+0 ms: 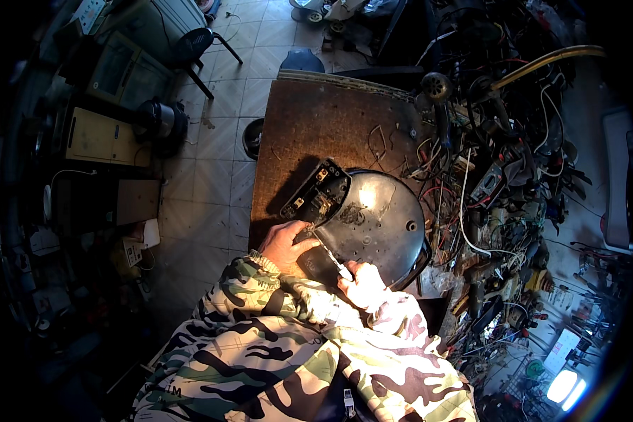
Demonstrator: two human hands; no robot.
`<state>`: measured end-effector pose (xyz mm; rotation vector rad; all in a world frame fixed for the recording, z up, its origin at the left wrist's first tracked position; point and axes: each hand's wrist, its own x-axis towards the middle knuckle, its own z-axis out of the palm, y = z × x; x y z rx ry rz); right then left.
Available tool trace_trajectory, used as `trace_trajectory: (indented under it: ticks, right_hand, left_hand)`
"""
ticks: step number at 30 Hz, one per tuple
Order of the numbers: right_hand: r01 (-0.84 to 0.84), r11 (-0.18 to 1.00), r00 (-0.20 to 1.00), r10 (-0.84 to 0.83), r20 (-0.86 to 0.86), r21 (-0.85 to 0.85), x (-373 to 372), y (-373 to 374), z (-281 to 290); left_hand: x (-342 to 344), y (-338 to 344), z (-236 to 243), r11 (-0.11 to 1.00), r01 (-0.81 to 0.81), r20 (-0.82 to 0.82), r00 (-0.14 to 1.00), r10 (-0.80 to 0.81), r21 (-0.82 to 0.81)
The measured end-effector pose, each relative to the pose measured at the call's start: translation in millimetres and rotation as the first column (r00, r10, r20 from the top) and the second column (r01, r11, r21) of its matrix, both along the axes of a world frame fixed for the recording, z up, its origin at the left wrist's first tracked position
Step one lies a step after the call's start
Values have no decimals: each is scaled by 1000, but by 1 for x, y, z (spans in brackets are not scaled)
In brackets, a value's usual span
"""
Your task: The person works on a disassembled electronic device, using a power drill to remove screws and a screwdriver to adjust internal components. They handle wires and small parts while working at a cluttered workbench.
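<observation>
A round, glossy black appliance base [390, 211] lies upside down on the brown wooden table. At its left side sits a long black housing [316, 188] with brass-coloured contacts and a small circuit inside. My right hand [364, 284] is closed round the pale handle of a screwdriver [342, 270], whose thin shaft slants up and left toward the housing's near end. There my left hand [285, 243] has its thumb and fingers drawn together close to the screwdriver's tip. What lies between those fingers is too small to make out.
The worn tabletop [330, 112] extends beyond the base, with a thin loose wire on it. Along the right lies a dense heap of tools and cables, with a multimeter [488, 181] among them. A dark stool [193, 46] stands on the tiled floor at far left.
</observation>
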<state>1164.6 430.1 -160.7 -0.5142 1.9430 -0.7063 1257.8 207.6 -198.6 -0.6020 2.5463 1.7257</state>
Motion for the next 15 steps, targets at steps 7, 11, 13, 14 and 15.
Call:
trace_trajectory:
  ticks: [7, 11, 13, 14, 15]
  right_hand:
    - [110, 994, 980, -109, -165, -4, 12, -8, 3]
    - [332, 941, 942, -328, 66, -60, 3, 3, 3]
    - [253, 967, 964, -249, 95, -28, -5, 13, 3]
    - [180, 983, 983, -178, 40, -33, -7, 17, 8]
    - [141, 989, 990, -141, 1, -36, -9, 21, 11]
  left_hand:
    - [-4, 11, -1, 963, -126, 26, 990, 136, -237]
    - [5, 2, -11, 982, -184, -12, 983, 184, -40]
    - [9, -3, -8, 983, -182, 12, 983, 181, 39]
    - [10, -5, -8, 981, -188, -2, 982, 189, 48]
    - [12, -6, -10, 978, -201, -18, 979, 202, 53]
